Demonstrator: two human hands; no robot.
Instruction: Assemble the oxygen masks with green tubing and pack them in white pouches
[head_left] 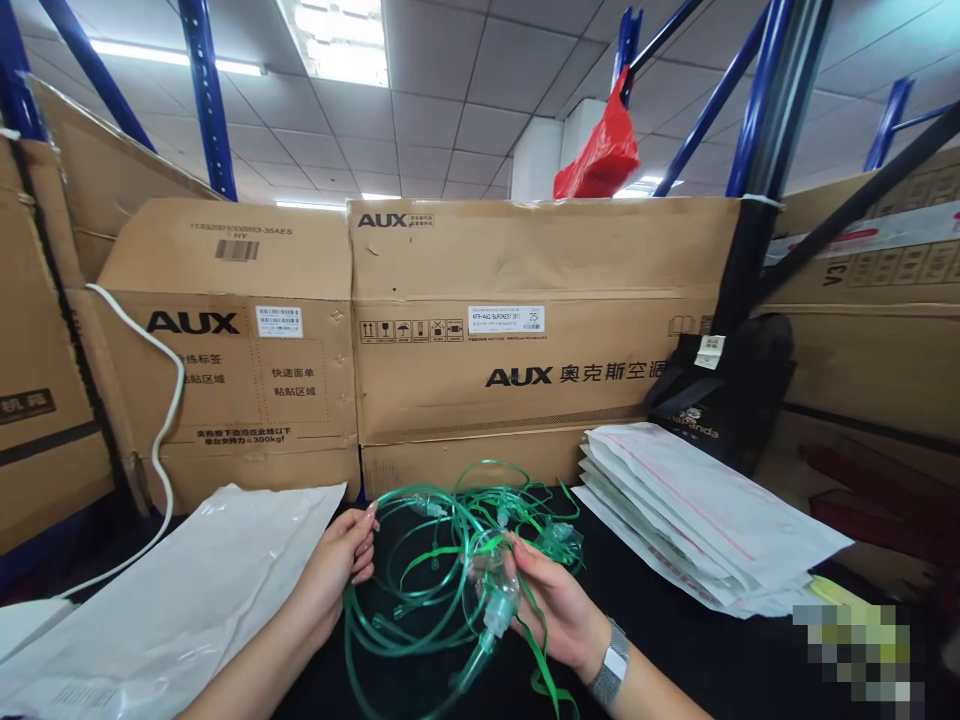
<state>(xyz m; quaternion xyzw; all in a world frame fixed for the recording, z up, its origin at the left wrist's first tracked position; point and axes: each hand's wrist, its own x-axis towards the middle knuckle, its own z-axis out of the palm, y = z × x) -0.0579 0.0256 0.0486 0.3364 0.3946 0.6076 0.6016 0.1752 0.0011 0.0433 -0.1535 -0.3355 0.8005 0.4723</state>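
My left hand (337, 565) is closed, its thumb and fingers pinching a loop of clear green tubing (397, 648) at the left of the tangle. My right hand (559, 605) grips a clear green oxygen mask (491, 575) by its right side, thumb and fingers round its edge. A pale green connector (498, 610) points down from this mask, towards me. A flat green elastic strap (546, 672) hangs below my right hand. Just behind lies a second mask (561, 543) amid more coiled tubing and straps on the black table surface (315, 672). Some tube ends are hidden in the coils.
White plastic mailing bags lie at the left (217, 570), and a stack of white mailing bags (705, 510) lies at the right. Cardboard boxes (540, 270) form a wall behind. A white cable (169, 400) runs down at the left; a black bag (724, 400) hangs by the rack post.
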